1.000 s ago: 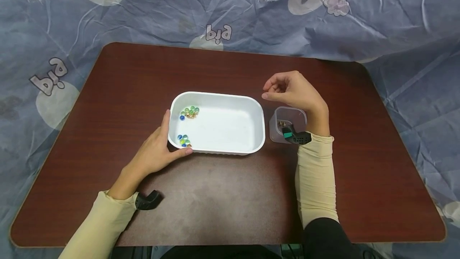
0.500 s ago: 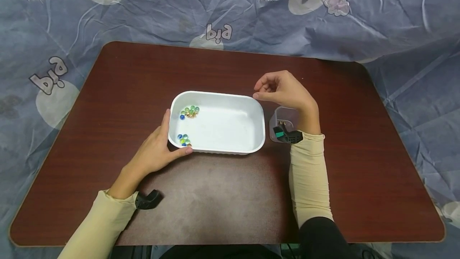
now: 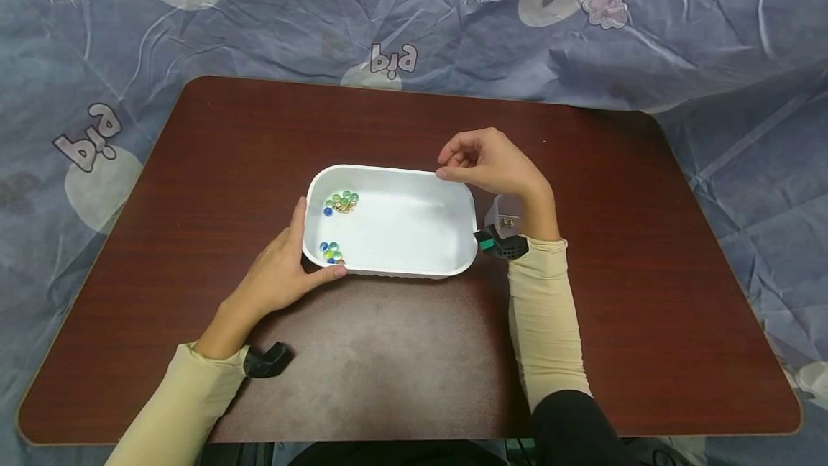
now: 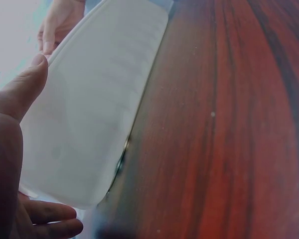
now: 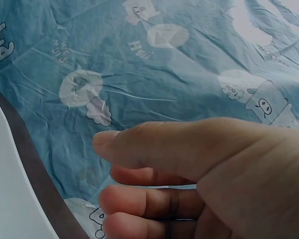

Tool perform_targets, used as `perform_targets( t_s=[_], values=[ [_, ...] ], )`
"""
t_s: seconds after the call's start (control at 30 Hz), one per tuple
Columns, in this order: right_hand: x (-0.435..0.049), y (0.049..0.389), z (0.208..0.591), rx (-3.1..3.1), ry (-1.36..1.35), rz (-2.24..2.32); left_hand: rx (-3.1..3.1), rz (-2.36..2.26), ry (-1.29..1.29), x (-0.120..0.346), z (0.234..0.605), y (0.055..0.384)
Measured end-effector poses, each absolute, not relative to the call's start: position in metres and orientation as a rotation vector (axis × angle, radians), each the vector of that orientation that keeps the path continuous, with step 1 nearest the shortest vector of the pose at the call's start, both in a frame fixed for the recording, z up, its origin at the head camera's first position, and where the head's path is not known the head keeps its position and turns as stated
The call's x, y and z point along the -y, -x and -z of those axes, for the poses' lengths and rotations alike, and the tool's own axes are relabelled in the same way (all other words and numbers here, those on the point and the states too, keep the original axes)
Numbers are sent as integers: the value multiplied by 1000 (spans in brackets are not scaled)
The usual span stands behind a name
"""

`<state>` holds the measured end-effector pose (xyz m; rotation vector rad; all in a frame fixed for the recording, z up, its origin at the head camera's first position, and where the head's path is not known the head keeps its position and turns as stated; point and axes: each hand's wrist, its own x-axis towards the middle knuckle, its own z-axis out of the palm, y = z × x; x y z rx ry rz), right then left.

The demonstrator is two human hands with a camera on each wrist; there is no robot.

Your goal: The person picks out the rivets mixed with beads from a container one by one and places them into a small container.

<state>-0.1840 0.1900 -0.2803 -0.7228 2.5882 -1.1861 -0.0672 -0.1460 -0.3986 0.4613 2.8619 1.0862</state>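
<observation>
My left hand point(image 3: 274, 272) steadies the near left corner of a white tray point(image 3: 414, 270). Its straight fingers lie along the tray's left end and its thumb touches the front wall, also in the left wrist view. In the tray's left part sit one cluster of green and blue marbles with small gold pieces point(image 3: 343, 208) and another of marbles point(image 3: 332, 253). My right hand point(image 3: 494, 162) hovers over the tray's far right corner. Its fingers are loosely bent, and the right wrist view shows nothing between thumb point(image 5: 107, 142) and fingers point(image 5: 122, 199).
A clear plastic box point(image 3: 493, 216) with small gold pieces in it stands right of the tray, partly hidden by the right wrist. The brown table point(image 3: 647, 272) extends around both. A blue patterned cloth point(image 3: 414, 13) hangs behind.
My right hand has moved left, from above the clear box's far side to the tray's far right corner. The left hand, tray and marbles have stayed still.
</observation>
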Motion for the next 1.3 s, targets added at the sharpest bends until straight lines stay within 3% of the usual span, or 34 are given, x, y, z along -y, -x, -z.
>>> perform_targets(
  t_s=[0.53, 1.3],
  values=[
    [-171, 192, 290, -2558, 737, 1256, -2881, -1059, -462, 145, 399, 66],
    [-117, 230, 292, -2488, 725, 1424, -2864, -1073, -454, 146, 397, 66]
  ],
)
